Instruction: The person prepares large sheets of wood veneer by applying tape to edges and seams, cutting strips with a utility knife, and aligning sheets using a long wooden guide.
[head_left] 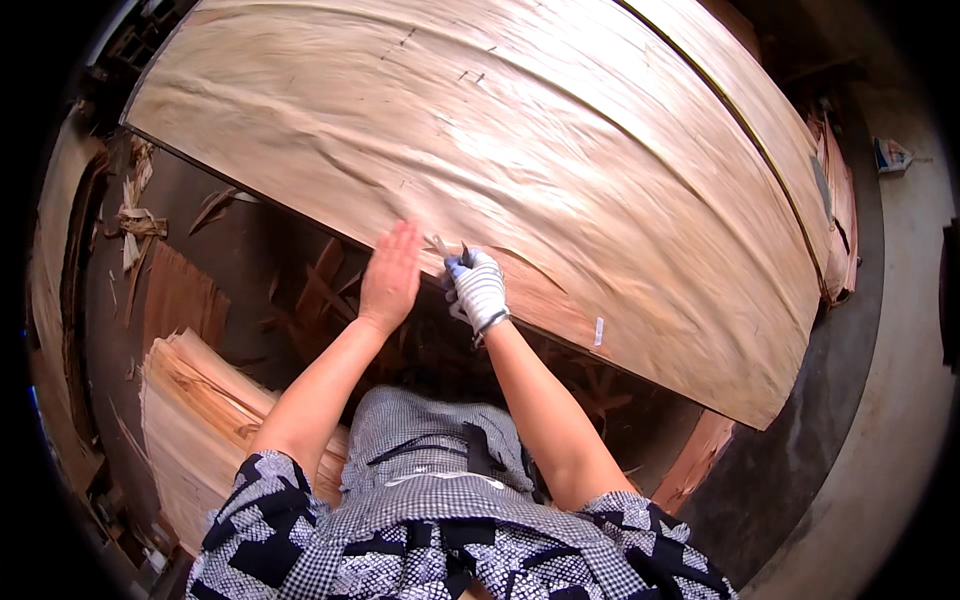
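A wide, pale wood veneer sheet [450, 120] with wavy ripples lies in front of me. My left hand [392, 272] is bare, its fingers stretched out flat at the sheet's near edge. Just to its right, my right hand [482, 288] wears a white and blue striped glove. It is closed around a small bladed tool [437, 244], whose pale tip points toward the left fingers; the handle is hidden in the glove. Beside the gloved hand, a redder patch of veneer [535, 285] shows along the edge.
Stacked veneer sheets [195, 420] lie at lower left, next to a brown veneer piece [183, 295]. Torn scraps [320, 280] litter the floor beneath the near edge. A small white strip [599, 331] is on the sheet at right. More veneer [838, 210] stands beyond the right end.
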